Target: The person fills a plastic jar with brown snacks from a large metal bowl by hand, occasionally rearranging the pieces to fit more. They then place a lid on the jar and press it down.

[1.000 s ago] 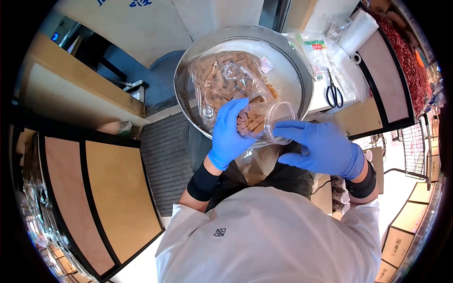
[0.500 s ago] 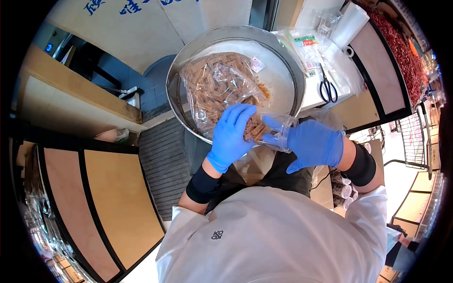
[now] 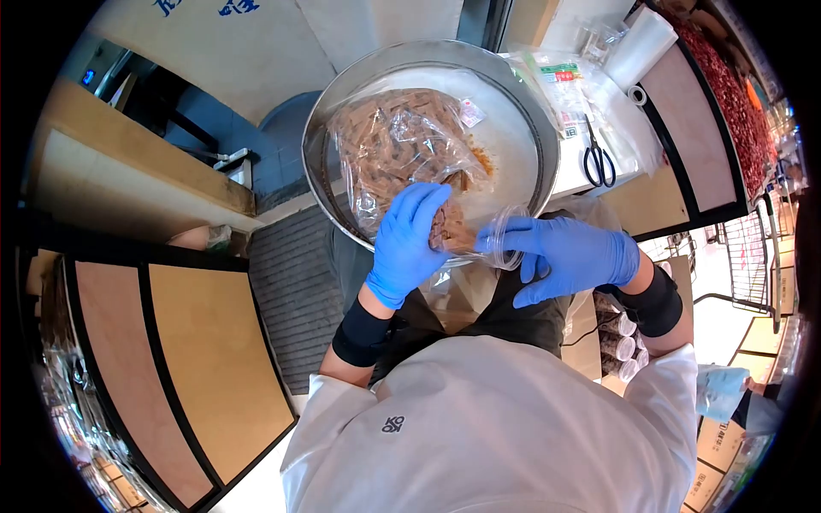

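Note:
My left hand (image 3: 409,244), in a blue glove, is wrapped around a clear plastic jar (image 3: 511,243) lying on its side, mouth to the right. Brown strips (image 3: 453,232) of dried food fill the part nearest my palm. At the mouth is my right hand (image 3: 581,258), also gloved, with fingertips at or just inside the rim. Its fingers are partly bent and its thumb stands apart; I see nothing held in them. Just beyond my hands, a clear bag (image 3: 406,141) heaped with similar brown strips lies in a large round metal pan (image 3: 547,162).
Black-handled scissors (image 3: 599,162) and plastic packaging (image 3: 560,73) lie on a white surface right of the pan, near a plastic roll (image 3: 641,47). Filled jars (image 3: 617,346) are stacked below my right forearm. Wooden panels (image 3: 218,342) stand at left.
My right hand's fingers have drawn back from deeper inside the jar towards its rim. Both hands and the jar have shifted slightly left and down relative to the pan.

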The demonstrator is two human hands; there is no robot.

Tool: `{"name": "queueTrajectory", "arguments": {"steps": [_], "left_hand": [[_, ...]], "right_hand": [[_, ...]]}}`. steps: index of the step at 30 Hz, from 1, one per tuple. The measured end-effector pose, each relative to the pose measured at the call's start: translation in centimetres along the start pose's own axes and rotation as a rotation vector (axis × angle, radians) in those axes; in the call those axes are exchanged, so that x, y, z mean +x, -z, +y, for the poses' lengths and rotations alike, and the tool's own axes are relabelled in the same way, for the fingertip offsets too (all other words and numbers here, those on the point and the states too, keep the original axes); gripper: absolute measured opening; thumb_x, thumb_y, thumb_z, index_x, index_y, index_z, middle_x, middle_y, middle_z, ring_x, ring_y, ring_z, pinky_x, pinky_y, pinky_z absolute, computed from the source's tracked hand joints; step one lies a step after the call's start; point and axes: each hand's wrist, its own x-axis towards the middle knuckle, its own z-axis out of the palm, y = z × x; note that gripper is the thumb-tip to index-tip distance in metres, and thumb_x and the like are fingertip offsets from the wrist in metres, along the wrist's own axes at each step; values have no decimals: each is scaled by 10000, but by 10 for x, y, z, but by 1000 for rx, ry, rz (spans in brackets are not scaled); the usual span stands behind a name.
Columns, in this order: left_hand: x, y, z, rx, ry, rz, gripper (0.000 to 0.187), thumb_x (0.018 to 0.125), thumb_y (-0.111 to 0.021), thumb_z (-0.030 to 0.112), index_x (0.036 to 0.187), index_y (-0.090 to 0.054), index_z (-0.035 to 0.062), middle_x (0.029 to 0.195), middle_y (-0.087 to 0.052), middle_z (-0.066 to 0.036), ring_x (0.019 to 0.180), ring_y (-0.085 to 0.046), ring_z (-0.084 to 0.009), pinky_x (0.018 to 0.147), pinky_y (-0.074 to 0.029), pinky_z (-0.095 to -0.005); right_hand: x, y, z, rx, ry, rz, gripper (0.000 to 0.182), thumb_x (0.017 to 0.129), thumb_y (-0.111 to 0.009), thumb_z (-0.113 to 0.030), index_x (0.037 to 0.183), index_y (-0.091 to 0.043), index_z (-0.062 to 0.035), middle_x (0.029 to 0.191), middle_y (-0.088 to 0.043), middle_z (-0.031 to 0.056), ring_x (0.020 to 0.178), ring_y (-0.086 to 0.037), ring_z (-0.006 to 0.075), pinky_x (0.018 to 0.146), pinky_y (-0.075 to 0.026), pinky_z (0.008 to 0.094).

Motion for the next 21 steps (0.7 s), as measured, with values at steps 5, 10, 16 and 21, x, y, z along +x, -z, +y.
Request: {"name": "queueTrajectory", "arguments": {"steps": [5,10,16,21], "left_hand": [[0,1,-1,60,1,0,872,496,-855,70,1305,-529,87,1224,-583,-126,1130,-561,-357,959,-482,-433],[4,1,3,113,-66,3,818,531,-826,58,1299,-546,91,1228,-582,-119,1130,-558,-356,958,-483,-438],[4,-9,8,172,-104,-32,787,571,-804,49,1314,-550,98,1231,-577,-115,1129,-555,-354,967,-480,-431],[2,-6,5,157,-55,-95,769,589,-812,63,1310,-548,98,1240,-571,-114,1135,-551,-349,966,-480,-428]], "right_hand": [[3,-7,10,-148,82,139,784,769,-800,-314,1458,-450,-178,1541,-350,175,873,-700,308,827,-558,382],[9,-15,19,-399,228,187,836,777,-760,-428,1496,-393,-211,1582,-268,184,952,-665,410,853,-552,434],[10,-24,22,-407,123,18,1045,746,-781,-421,1575,-162,-269,1602,-188,205,933,-662,427,852,-550,448],[10,-32,34,-328,281,175,1120,703,-833,-326,1580,-142,-246,1535,-294,221,943,-655,423,847,-548,456]]}}
